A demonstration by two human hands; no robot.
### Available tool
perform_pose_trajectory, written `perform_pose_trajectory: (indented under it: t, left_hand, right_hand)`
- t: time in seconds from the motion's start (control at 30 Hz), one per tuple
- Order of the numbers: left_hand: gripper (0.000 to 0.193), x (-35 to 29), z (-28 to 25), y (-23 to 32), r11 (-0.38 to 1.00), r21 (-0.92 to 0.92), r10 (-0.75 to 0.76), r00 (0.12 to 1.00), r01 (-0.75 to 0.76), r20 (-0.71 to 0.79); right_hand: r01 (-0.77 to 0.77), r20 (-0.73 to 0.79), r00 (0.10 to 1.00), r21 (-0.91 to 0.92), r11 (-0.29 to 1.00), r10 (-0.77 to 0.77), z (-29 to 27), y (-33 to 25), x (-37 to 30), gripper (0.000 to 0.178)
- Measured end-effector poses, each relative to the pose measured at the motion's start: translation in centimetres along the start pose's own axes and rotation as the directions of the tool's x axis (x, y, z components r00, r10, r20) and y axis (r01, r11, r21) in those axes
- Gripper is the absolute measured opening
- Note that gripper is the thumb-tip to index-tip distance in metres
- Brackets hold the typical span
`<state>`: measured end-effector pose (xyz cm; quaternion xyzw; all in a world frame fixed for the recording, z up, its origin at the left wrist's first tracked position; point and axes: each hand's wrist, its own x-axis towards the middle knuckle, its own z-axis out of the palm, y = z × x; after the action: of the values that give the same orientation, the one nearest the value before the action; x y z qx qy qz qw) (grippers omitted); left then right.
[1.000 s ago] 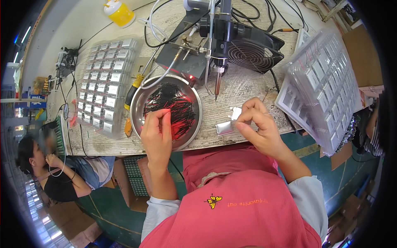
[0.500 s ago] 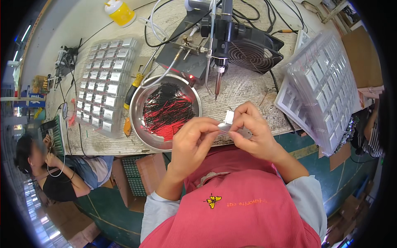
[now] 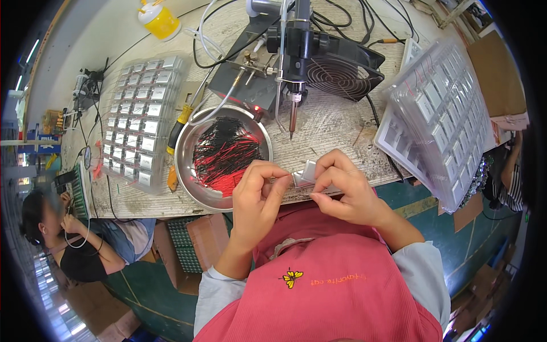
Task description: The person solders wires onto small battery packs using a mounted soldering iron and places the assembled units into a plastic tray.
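Just behind the table's front edge, my two hands work close together. In my left hand (image 3: 259, 196), the thumb and index finger are pinched at the edge of a flat silver piece (image 3: 298, 179). My right hand (image 3: 348, 189) grips a small white rectangular block (image 3: 309, 170), which touches or overlaps the silver piece. Whether the two are joined I cannot tell. Left of my hands, a round metal bowl (image 3: 181, 166) holds many short red and black wires (image 3: 228, 154). A soldering iron (image 3: 293, 114) on a stand points tip down beyond my hands.
Clear trays of white blocks stand left (image 3: 134, 119) and right (image 3: 441, 125). Behind the iron sits a black fan (image 3: 345, 77). A screwdriver (image 3: 180, 128) lies by the bowl; a yellow bottle (image 3: 159, 21) stands far left. A person (image 3: 80, 236) sits at the left.
The white block and silver piece have come slightly lower and turned between my fingers. My left hand has drawn a little left. The whole view has shifted slightly.
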<state>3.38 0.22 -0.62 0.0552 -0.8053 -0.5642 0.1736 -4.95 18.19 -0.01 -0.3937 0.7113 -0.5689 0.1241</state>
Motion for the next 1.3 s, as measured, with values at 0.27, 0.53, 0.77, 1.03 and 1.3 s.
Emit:
perform_pose_trajectory:
  t: [0.27, 0.53, 0.77, 1.03, 1.3]
  left_hand:
    - [0.01, -0.3, 0.4, 0.2, 0.994, -0.021, -0.103, 0.992, 0.104, 0.073]
    - [0.008, 0.7, 0.4, 0.7, 0.991, 0.132, 0.005, 0.999, -0.001, -0.034]
    - [0.012, 1.2, 0.4, 0.1, 0.954, 0.284, 0.127, 0.986, -0.092, -0.108]
    - [0.013, 1.9, 0.6, -0.3, 0.937, 0.328, 0.17, 0.976, -0.118, -0.134]
    - [0.011, 2.6, 0.9, -0.5, 0.913, 0.383, 0.2, 0.972, -0.138, -0.126]
  right_hand:
    - [0.071, -0.028, 0.997, 0.01, 0.997, -0.07, 0.2, 0.0, 0.1, 0.014]
    - [0.002, -0.212, 0.977, -0.099, 0.995, -0.023, 0.9, 0.7, 0.4, 0.013]
    - [-0.028, -0.301, 0.954, -0.099, 0.995, -0.003, 1.4, 1.4, 1.1, 0.013]
    - [-0.017, -0.343, 0.939, -0.102, 0.995, -0.019, 1.8, 1.5, 1.9, 0.011]
    - [-0.039, -0.363, 0.932, -0.093, 0.995, 0.002, 2.2, 1.8, 2.5, 0.011]
